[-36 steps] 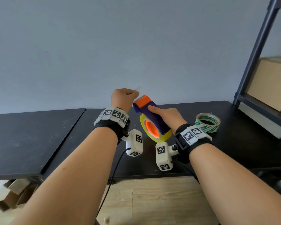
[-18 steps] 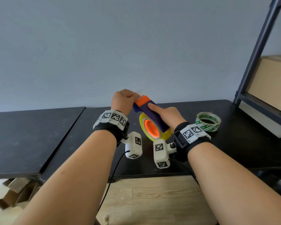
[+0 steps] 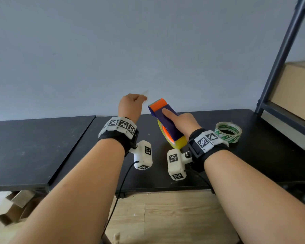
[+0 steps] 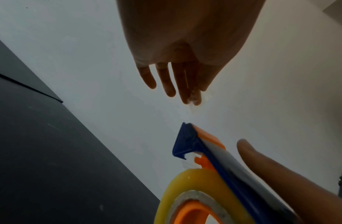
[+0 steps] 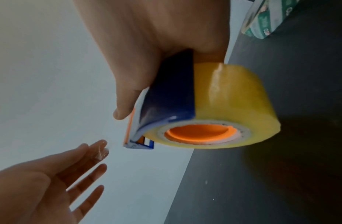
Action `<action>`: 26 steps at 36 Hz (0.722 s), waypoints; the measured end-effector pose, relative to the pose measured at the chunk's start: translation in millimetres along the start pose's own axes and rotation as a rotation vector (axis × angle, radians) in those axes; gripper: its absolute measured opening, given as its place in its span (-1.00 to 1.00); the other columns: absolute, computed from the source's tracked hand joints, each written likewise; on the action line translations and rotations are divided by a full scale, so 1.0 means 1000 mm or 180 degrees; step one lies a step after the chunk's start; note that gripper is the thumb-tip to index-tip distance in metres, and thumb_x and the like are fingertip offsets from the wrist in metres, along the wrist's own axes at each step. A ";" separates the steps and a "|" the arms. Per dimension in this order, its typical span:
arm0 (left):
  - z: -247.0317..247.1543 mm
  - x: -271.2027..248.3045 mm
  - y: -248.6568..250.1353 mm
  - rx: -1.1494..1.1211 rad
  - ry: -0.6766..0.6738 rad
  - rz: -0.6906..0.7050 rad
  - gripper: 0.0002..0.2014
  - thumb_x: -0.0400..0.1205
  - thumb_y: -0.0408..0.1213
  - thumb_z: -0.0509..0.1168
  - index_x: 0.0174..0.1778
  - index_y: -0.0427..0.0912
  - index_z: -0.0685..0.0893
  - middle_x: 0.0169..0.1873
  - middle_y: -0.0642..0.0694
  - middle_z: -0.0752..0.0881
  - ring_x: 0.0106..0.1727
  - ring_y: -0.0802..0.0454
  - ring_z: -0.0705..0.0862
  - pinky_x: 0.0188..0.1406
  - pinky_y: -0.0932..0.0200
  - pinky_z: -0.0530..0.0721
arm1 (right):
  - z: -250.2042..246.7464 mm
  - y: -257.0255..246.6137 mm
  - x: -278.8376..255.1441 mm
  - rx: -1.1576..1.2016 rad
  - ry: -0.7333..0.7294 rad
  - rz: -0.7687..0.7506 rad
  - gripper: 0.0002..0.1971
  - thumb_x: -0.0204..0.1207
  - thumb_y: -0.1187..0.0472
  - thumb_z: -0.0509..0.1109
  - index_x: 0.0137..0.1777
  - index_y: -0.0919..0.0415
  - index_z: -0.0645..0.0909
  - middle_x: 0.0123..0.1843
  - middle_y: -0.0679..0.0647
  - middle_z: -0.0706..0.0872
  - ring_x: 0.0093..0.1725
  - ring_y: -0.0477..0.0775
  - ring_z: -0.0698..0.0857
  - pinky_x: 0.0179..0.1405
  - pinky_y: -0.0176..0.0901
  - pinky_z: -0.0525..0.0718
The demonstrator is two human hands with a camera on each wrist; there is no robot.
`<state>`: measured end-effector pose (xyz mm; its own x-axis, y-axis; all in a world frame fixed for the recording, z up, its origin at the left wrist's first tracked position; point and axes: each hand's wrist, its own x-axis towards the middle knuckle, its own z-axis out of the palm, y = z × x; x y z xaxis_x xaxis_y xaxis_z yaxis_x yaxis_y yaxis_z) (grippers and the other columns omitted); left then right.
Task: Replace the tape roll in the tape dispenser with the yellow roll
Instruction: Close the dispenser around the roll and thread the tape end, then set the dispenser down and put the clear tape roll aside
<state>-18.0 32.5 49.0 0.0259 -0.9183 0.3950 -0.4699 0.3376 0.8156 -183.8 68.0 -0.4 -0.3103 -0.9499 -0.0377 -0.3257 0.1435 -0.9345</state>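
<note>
**Tape end torn free, yellow roll seated in the dispenser**

Dispenser sits in my right hand: the fingers wrap its blue body and the index finger lies straight along the top, pointing toward the orange cutter end. The yellow roll is already on the orange hub, under my right palm and just ahead of that wrist. I judge the swap itself as done and this as the trimming of the leader.

My left hand hovers just beyond the cutter end, apart from it. Index finger and thumb pinch a small clear scrap of tape; the other fingers hang straight and loose. I cannot tell whether any strand still joins the scrap to the blade.

Handling, as I read it: the dispenser is light, hard plastic, stiff enough to squeeze firmly, and the blue shell is the place to hold it, well back from the toothed edge. The roll looks glossy and slick on its outer face and could turn on the hub, so I would not steer by it. The scrap is thin, floppy and sticky; it will cling to my fingertips and may need rubbing off.

The old roll with green print lies on the black table, to the outside of my right wrist.
</note>
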 end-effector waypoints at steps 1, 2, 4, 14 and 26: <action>-0.001 0.000 0.000 -0.0041 0.0002 -0.0030 -0.72 0.68 -0.24 0.20 0.11 -0.19 0.81 0.18 -0.14 0.78 0.07 -0.11 0.70 0.00 0.17 0.54 | 0.000 -0.002 0.000 -0.0047 -0.0071 -0.0027 -0.36 0.33 -0.36 0.44 -0.14 0.33 0.66 -0.16 0.23 0.76 -0.17 0.21 0.72 -0.15 -0.04 0.55; -0.002 -0.001 -0.001 -0.0085 0.0001 -0.0065 -0.71 0.69 -0.25 0.18 0.12 -0.19 0.81 0.18 -0.14 0.78 0.09 -0.09 0.69 0.00 0.19 0.53 | 0.000 -0.002 0.001 -0.0088 -0.0141 -0.0058 -0.41 0.34 -0.29 0.48 -0.11 0.34 0.67 -0.13 0.22 0.78 -0.15 0.22 0.74 -0.14 -0.04 0.56; -0.003 -0.001 -0.002 -0.0161 -0.0016 -0.0172 -0.69 0.71 -0.24 0.15 0.13 -0.19 0.80 0.17 -0.15 0.78 0.02 -0.06 0.66 -0.04 0.22 0.49 | 0.000 -0.004 0.002 -0.0214 -0.0192 -0.0083 -0.50 0.37 -0.09 0.53 0.03 0.38 0.71 -0.02 0.25 0.82 -0.03 0.29 0.78 -0.11 -0.01 0.60; -0.004 -0.005 -0.014 -0.0269 -0.0152 -0.0488 -0.68 0.72 -0.25 0.14 0.05 -0.23 0.81 0.17 -0.14 0.78 0.14 -0.15 0.67 -0.07 0.24 0.45 | 0.008 0.003 0.008 -0.2460 0.0212 -0.0457 -0.82 0.20 0.01 0.48 -0.36 0.11 0.64 -0.40 -0.07 0.67 -0.20 0.14 0.71 -0.19 -0.09 0.53; 0.007 -0.008 -0.023 -0.0125 -0.0436 -0.0475 -0.70 0.70 -0.27 0.15 -0.04 -0.20 0.82 0.10 -0.14 0.80 -0.03 0.03 0.60 0.10 0.13 0.56 | 0.011 0.017 0.010 -0.2474 -0.0267 -0.0280 -0.56 0.39 -0.25 0.45 -0.12 0.17 0.57 -0.17 0.05 0.65 -0.08 0.15 0.68 -0.20 -0.04 0.57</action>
<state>-13.8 30.3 24.4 -0.0288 -0.9774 0.2095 -0.4351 0.2009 0.8777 -182.5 58.1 -20.5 -0.1962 -0.9801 -0.0306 -0.8869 0.1906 -0.4209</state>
